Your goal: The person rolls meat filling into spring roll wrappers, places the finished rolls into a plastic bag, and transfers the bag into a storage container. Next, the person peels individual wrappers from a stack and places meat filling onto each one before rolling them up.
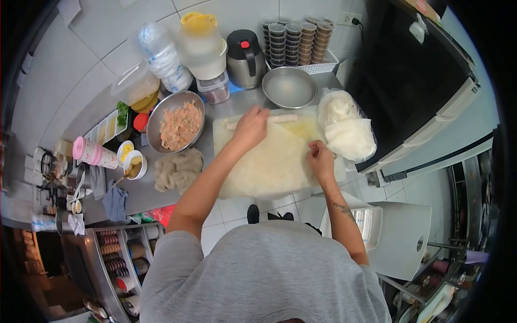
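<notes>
A pale, thin wrapper sheet [264, 164] lies spread over a white cutting board [219, 134] on the steel counter. Along the board's far edge lies a slim pale roll [284, 118]. My left hand [251, 128] is over the roll's left part, its fingers curled and pressed together; whether they grip the roll is hidden. At the sheet's right edge, my right hand [321, 160] is closed in a pinch, with the sheet's edge at its fingertips. A plastic bag of stacked white wrappers [350, 137] sits just right of the board.
To the left stand a steel bowl of orange-pink filling [180, 126], a crumpled beige cloth [177, 170] and small white bowls [134, 166]. Behind the board are a round metal pan [290, 88], a thermal jug [245, 59] and stacked sauce cups [293, 43]. A dark fridge [409, 81] stands right.
</notes>
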The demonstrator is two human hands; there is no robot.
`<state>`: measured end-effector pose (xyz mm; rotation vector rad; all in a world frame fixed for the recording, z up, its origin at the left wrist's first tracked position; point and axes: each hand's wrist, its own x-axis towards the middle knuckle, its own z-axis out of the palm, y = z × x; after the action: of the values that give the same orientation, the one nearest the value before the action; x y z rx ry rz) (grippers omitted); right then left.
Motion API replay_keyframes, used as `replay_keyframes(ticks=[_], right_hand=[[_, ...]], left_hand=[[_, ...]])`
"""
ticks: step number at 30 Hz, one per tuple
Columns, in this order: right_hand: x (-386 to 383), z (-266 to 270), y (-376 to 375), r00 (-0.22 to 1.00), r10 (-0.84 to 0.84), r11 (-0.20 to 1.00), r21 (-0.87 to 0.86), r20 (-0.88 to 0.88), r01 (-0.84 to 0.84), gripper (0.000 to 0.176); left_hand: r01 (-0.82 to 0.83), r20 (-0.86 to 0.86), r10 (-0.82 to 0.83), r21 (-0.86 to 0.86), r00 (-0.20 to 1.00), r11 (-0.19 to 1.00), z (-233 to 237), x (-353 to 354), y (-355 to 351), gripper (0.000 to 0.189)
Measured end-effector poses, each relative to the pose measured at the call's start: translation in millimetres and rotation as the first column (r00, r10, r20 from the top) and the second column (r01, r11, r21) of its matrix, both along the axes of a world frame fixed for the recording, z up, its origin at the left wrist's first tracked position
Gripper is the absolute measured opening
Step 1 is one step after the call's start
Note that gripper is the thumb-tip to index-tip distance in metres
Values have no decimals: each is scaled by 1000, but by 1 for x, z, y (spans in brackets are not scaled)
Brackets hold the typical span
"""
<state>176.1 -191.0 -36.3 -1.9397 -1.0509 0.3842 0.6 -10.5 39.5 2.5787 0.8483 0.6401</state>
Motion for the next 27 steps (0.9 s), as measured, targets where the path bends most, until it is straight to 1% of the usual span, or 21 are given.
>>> replay_keyframes(ticks=[2,4,7,8,10,11,12,13,14,15,16,19,20,21,22,23,24,25,26,27], right_hand=[[-10,4,-2,991,-45,999,5,125,45,23],[-16,14,-4,988,-20,1000,-18,154,23,22],[-19,14,-9,981,-10,1000,-19,196,14,24],[-19,13,-11,978,-11,1000,-12,209,14,25],[-19,15,-13,989,-19,999,51,148,12,30],[-18,16,-15,993,-21,997,82,116,11,32],[-16,14,-17,999,-1,997,77,49,-3,36],[-12,11,-19,1000,18,997,74,-18,-17,39],[-9,8,-20,996,37,997,74,-86,-31,43],[-8,6,-21,994,44,996,88,-98,-35,45],[-8,6,-21,993,52,994,102,-109,-41,48],[-5,6,-21,990,57,994,98,-130,-44,55],[-6,6,-21,989,56,995,89,-136,-44,58],[-7,5,-20,992,54,995,92,-118,-43,60],[-7,3,-20,994,51,995,93,-102,-42,62],[-8,2,-20,995,49,995,94,-85,-41,64],[-8,4,-20,996,56,995,84,-66,-50,66],[-9,6,-21,997,61,996,74,-48,-57,67],[-10,7,-21,997,65,996,65,-31,-63,69],[-13,6,-22,997,66,996,60,-27,-65,69]], left_hand=[[104,130,-121,133,984,986,3,42,20,16],[129,86,-145,166,986,978,7,82,35,17],[195,-238,-156,154,959,969,-4,123,58,22],[245,-298,-208,90,931,965,-9,131,68,23],[325,-407,-317,-49,857,944,-23,145,85,27],[253,-247,-267,-86,932,964,-28,149,91,26],[185,-85,-197,-135,977,973,-25,149,93,24],[125,74,-112,-192,991,973,-24,147,95,23],[152,254,-43,-425,966,892,-23,142,97,19],[215,403,72,-621,912,754,-8,131,90,16],[310,506,220,-760,834,571,-2,121,83,13],[271,412,108,-752,905,601,0,89,43,10],[331,406,-69,-622,911,710,-16,81,21,11],[310,263,-194,-532,945,788,-37,74,-8,18],[369,133,-345,-337,929,866,-54,63,-46,21],[446,-31,-454,-136,891,885,-66,53,-71,25],[418,-56,-416,29,907,908,-71,47,-76,29],[384,-76,-376,195,923,903,-75,42,-79,34],[344,-91,-334,355,938,869,-79,37,-80,40],[264,-274,-167,368,947,892,-71,39,-71,48]])
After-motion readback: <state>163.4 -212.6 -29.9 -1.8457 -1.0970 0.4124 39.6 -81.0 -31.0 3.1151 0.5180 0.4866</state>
